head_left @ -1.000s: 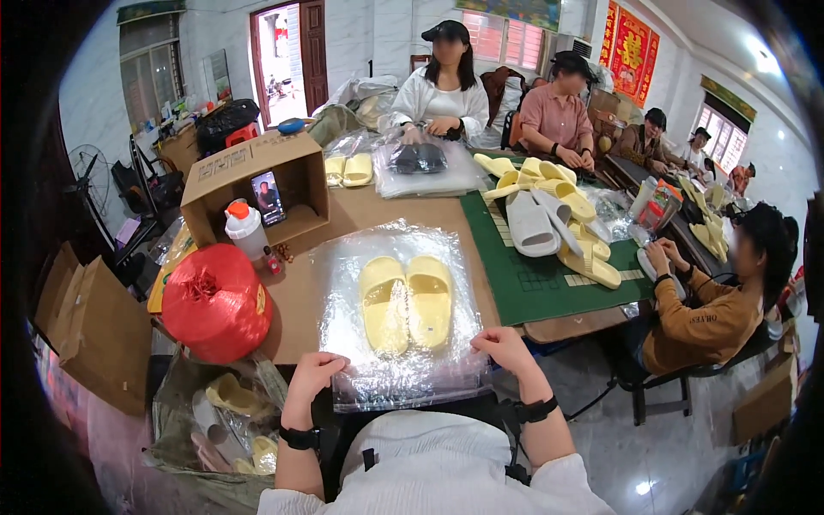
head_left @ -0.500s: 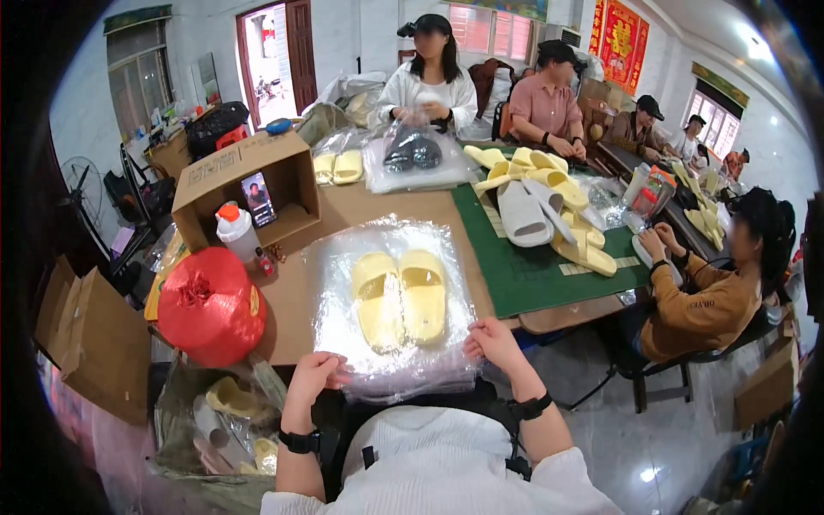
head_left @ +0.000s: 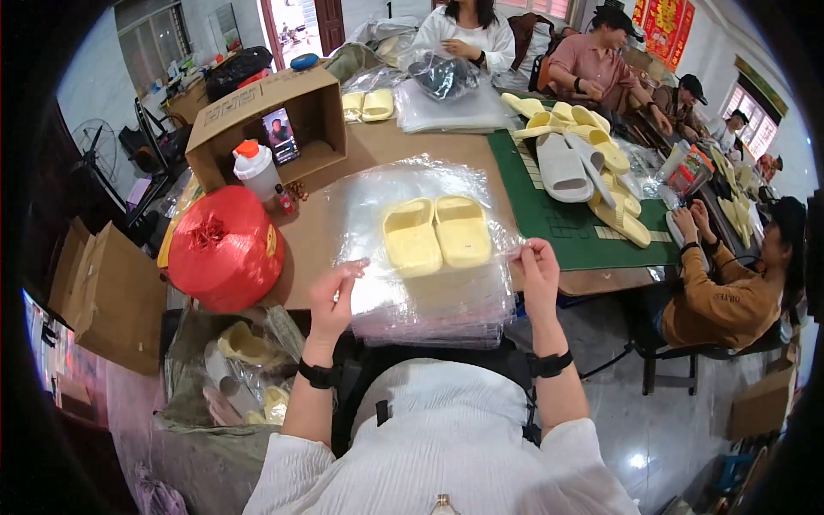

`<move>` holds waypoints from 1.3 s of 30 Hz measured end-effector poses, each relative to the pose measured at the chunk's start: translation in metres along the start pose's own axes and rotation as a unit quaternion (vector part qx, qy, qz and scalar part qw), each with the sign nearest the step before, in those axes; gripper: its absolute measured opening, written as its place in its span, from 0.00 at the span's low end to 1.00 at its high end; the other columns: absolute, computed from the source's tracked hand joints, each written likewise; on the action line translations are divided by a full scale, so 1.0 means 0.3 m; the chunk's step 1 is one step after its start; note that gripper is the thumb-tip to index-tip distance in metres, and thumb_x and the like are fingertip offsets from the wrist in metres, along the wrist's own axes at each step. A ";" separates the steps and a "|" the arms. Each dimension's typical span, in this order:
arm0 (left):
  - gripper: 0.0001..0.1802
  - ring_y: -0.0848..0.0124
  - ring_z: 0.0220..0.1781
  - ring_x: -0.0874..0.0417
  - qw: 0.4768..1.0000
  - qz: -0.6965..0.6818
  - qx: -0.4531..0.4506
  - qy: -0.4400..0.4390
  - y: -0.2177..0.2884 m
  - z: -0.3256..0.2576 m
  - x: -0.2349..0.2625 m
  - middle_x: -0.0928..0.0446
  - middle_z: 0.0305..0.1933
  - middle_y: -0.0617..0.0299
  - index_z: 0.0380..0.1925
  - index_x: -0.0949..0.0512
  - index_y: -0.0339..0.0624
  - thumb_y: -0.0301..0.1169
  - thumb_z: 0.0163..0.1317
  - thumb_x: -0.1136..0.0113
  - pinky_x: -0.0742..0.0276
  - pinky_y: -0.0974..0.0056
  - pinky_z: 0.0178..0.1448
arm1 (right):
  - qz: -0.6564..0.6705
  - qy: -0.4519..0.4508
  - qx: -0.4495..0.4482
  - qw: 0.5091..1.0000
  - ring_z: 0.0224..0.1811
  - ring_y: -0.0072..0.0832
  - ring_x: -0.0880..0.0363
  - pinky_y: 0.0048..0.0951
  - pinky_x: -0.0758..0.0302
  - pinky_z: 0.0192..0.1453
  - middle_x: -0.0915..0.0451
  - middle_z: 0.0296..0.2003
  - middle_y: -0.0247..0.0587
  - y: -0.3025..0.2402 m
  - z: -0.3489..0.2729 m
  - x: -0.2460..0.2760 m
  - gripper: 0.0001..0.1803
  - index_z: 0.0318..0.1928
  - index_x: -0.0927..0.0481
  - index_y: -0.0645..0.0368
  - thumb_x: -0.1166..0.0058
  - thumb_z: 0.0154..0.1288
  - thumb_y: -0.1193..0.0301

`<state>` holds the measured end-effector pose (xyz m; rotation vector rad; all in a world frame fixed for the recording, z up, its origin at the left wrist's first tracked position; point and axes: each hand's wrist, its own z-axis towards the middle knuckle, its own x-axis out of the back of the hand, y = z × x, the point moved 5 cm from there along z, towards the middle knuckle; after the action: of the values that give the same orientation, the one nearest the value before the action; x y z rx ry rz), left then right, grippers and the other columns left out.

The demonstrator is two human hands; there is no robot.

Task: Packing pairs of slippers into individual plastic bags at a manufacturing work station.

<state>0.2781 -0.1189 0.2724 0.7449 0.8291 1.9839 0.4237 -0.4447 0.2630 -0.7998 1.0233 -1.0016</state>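
Note:
A pair of pale yellow slippers (head_left: 436, 233) lies side by side on a stack of clear plastic bags (head_left: 429, 300) on the brown table (head_left: 378, 146). My left hand (head_left: 333, 293) pinches the near left edge of the top clear bag. My right hand (head_left: 537, 276) pinches its near right edge. Both hands lift the bag's edge a little off the stack. Each wrist wears a dark band.
A big red spool of twine (head_left: 225, 247) stands at my left, by a white bottle (head_left: 256, 170) and an open cardboard box (head_left: 266, 120) holding a phone. A green mat (head_left: 558, 223) carries several loose slippers (head_left: 575, 154). Other people sit around the table. A sack of slippers (head_left: 232, 360) hangs at the lower left.
My hands have risen from the bag's near corners toward the slippers, pinching the top bag's edge. The view has tilted down and closer to the table.

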 end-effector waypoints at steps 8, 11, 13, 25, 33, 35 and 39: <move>0.10 0.76 0.41 0.19 0.973 -0.075 0.216 0.024 -0.148 -0.147 -0.085 0.17 0.37 0.58 0.36 0.21 0.29 0.26 0.61 0.34 0.23 0.69 0.48 | 0.063 0.089 -0.195 0.975 0.43 0.23 0.24 0.24 0.25 0.47 0.26 0.43 0.39 0.188 -0.120 0.051 0.17 0.51 0.32 0.66 0.43 0.69 0.70; 0.17 0.74 0.46 0.20 0.950 -0.046 0.306 0.050 -0.156 -0.103 -0.074 0.19 0.42 0.59 0.42 0.24 0.29 0.30 0.60 0.30 0.25 0.68 0.52 | -0.099 0.082 -0.146 0.981 0.47 0.25 0.26 0.24 0.26 0.51 0.27 0.47 0.42 0.159 -0.107 -0.004 0.27 0.56 0.34 0.67 0.35 0.64 0.68; 0.21 0.73 0.49 0.22 0.949 -0.050 0.296 0.097 -0.189 -0.094 -0.076 0.21 0.46 0.57 0.46 0.26 0.30 0.31 0.59 0.29 0.26 0.67 0.55 | -0.106 0.056 -0.127 0.985 0.53 0.29 0.27 0.28 0.27 0.55 0.29 0.53 0.48 0.199 -0.103 0.001 0.36 0.60 0.37 0.70 0.30 0.59 0.66; 0.49 0.54 0.50 0.17 0.940 0.111 0.320 0.040 -0.246 -0.011 -0.180 0.19 0.46 0.42 0.60 0.33 0.28 0.54 0.48 0.26 0.23 0.58 0.55 | -0.311 0.072 -0.091 0.943 0.49 0.36 0.23 0.34 0.25 0.52 0.25 0.50 0.53 0.208 -0.064 -0.070 0.47 0.64 0.38 0.72 0.27 0.47 0.69; 0.35 0.56 0.42 0.14 0.940 0.059 0.331 -0.055 -0.224 0.016 -0.216 0.16 0.38 0.44 0.40 0.18 0.29 0.54 0.46 0.27 0.20 0.57 0.46 | -0.202 0.049 -0.108 0.972 0.50 0.37 0.23 0.35 0.24 0.54 0.25 0.51 0.53 0.211 -0.065 -0.068 0.47 0.66 0.39 0.70 0.28 0.48 0.72; 0.29 0.65 0.44 0.15 0.916 -0.139 0.377 -0.023 -0.130 0.010 -0.218 0.16 0.40 0.51 0.43 0.19 0.30 0.45 0.50 0.28 0.21 0.60 0.47 | -0.038 0.044 -0.163 0.985 0.53 0.37 0.23 0.35 0.25 0.57 0.26 0.53 0.55 0.179 -0.082 -0.094 0.43 0.67 0.40 0.69 0.32 0.52 0.78; 0.24 0.69 0.46 0.17 0.890 -0.191 0.414 -0.016 -0.195 -0.017 -0.208 0.17 0.44 0.57 0.49 0.21 0.31 0.34 0.55 0.32 0.21 0.63 0.49 | 0.083 -0.052 -0.201 0.975 0.56 0.36 0.24 0.33 0.25 0.59 0.25 0.55 0.53 0.153 -0.091 -0.147 0.40 0.67 0.42 0.68 0.38 0.55 0.85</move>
<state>0.3311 -0.1490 0.2120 0.9787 1.6934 1.2172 0.4030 -0.3897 0.2264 -1.0672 1.1990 -0.6085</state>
